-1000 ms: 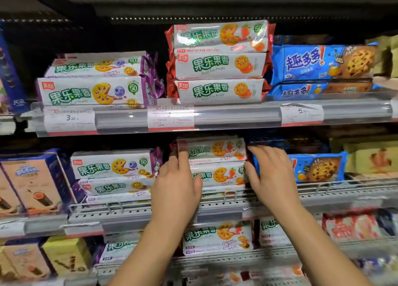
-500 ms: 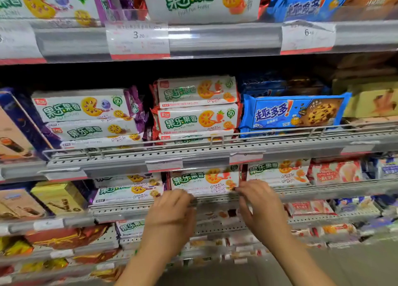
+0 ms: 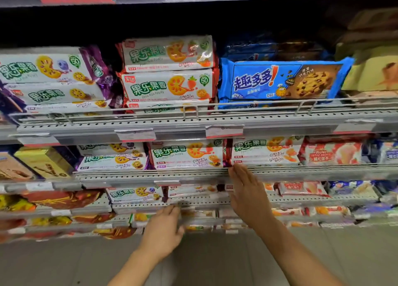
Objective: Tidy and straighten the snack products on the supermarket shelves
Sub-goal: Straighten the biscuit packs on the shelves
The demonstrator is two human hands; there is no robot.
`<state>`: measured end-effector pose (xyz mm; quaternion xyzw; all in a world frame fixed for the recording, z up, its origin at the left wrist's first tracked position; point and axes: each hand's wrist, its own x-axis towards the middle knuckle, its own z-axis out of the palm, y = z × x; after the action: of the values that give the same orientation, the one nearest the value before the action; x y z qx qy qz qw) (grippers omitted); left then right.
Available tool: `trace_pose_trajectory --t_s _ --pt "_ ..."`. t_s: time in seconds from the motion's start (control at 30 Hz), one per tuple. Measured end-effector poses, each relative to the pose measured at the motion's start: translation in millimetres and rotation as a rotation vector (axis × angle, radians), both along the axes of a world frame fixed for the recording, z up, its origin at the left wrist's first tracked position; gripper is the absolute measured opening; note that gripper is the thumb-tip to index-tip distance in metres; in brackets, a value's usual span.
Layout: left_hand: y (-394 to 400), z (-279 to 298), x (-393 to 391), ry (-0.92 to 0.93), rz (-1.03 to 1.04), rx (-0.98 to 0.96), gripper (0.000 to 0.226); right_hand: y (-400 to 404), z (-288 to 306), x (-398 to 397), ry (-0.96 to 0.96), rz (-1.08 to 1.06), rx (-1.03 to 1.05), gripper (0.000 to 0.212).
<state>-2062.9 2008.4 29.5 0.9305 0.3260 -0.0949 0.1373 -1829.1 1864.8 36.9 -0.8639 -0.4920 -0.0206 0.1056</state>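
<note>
White fruit-biscuit packs with red ends are stacked on an upper shelf (image 3: 168, 85), and more lie on the shelf below (image 3: 187, 154). My right hand (image 3: 247, 193) is flat with fingers straight, its tips at the front rail just under the red-ended pack (image 3: 265, 150) on that lower shelf. My left hand (image 3: 163, 232) is lower, its fingers at the rail of a shelf further down, by a pale pack (image 3: 193, 190). Neither hand holds a pack.
Purple-ended biscuit packs (image 3: 47, 70) sit at the upper left and a blue chocolate-chip cookie pack (image 3: 280, 81) at the upper right. Yellow boxes (image 3: 43, 163) and pink wafer packs (image 3: 331, 154) flank the lower shelf. Wire rails and price tags (image 3: 224, 130) front each shelf. Grey floor (image 3: 64, 264) lies below.
The view has tilted downward. Both hands have dropped from the stacked red-ended packs to the lower shelves, the left hand going lowest.
</note>
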Motion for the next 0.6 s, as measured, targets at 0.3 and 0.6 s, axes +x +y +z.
trace_pose_trajectory --t_s 0.3,0.6 --pt "16 -68 8 0.108 0.046 -0.134 0.059 -4 -1 -1 0.076 0.033 0.047 0.094" --pt "30 -152 34 0.116 -0.051 -0.081 0.082 0 -5 -13 0.005 -0.025 0.021 0.107"
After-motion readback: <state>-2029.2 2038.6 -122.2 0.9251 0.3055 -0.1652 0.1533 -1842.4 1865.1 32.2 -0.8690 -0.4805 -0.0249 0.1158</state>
